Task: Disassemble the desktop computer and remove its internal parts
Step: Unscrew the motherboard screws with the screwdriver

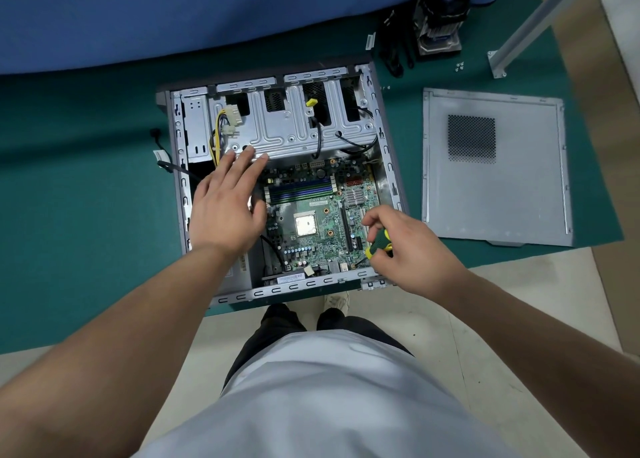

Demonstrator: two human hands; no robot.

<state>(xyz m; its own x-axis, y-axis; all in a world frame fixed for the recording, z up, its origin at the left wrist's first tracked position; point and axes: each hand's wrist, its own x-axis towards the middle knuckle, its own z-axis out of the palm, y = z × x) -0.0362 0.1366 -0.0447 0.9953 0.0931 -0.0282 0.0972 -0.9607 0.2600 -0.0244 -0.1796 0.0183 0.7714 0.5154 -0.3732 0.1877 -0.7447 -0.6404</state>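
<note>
Currently the open computer case (277,187) lies at the near edge of the green mat (86,215). Left hand (227,208) rests flat, fingers extended, on the drive cage (294,125). Right hand (403,249) grasps a screwdriver (379,242), tip at the motherboard (318,222) near corner.

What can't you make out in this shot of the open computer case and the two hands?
Head view only:
- Tip of the green and yellow screwdriver: hidden by the right hand, so screw contact is unclear.
- Green motherboard left edge: covered by the open left hand.
- Small silver screws on the green mat: too small to count.
- Black cooler: blurred.
</note>
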